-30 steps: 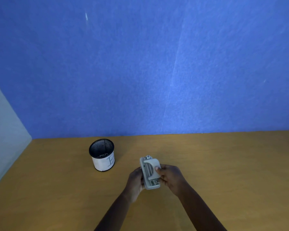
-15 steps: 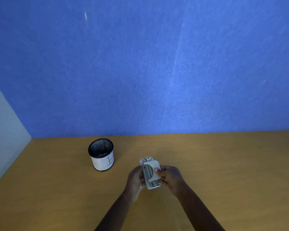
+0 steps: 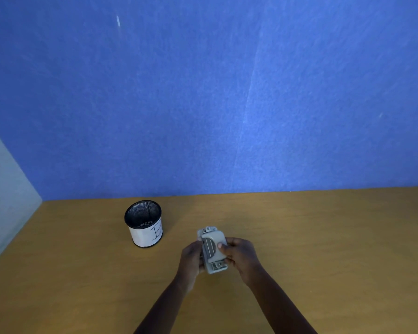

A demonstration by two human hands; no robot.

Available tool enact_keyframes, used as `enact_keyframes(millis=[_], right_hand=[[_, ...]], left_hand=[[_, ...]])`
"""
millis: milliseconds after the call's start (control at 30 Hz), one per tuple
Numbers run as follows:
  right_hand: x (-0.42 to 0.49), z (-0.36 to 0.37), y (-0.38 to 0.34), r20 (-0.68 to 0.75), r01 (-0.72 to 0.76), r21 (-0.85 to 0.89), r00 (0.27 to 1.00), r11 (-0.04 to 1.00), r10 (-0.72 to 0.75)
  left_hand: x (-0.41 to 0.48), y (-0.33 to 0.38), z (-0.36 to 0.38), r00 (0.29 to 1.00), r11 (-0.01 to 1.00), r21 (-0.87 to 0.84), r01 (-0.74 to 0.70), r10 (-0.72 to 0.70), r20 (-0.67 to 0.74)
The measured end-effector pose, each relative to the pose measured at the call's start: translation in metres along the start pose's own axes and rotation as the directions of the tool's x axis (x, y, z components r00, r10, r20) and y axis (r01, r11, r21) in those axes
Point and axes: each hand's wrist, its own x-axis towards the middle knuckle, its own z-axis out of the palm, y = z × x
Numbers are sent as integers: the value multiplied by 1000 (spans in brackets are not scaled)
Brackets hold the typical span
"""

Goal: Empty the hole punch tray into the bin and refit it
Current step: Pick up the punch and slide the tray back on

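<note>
Wooden desk (image 3: 323, 237) fills the near part of our view, bare and tan, and our two forearms reach out over it from the near edge. Our left hand (image 3: 191, 257) curls closed around the left side of the hole punch (image 3: 212, 251), fingers wrapped under and behind it so that we cannot see them. Our right hand (image 3: 240, 255) closes on the right side, its thumb (image 3: 223, 245) pressed on top of the grey handle. We hold the punch between both hands, with its long axis running away from us and its ribbed top facing up. Metal fittings show at its near and far ends. Whether it rests on the wood or is raised just above it, we cannot tell, and its tray is hidden from us. Farther off and to the left, apart from our hands, stands the bin (image 3: 144, 224), a small black mesh cup wrapped in a white label with dark lines, upright, with small pale bits lying in its bottom. Beyond the desk rises a blue felt wall (image 3: 203, 92), and a pale panel (image 3: 5, 201) meets it at the far left.
</note>
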Motion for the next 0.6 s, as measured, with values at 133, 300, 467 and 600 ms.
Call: enact_keyframes(millis=[133,300,467,600], right_hand=[[-3,-2,3,56,29,6,998,1000,-29],[-4,2,3,103,52,-26,994,998,-49],[-3,1,2,104,66,-36,993,997,-62],[-3,2,2,81,93,-55,993,994,-88]], left_hand=[[3,8,3,991,946,-302,116,-92,94],[1,10,1,971,860,-478,177,-74,227],[2,17,2,972,845,-501,188,-86,220],[4,16,2,968,848,-491,202,-97,231]])
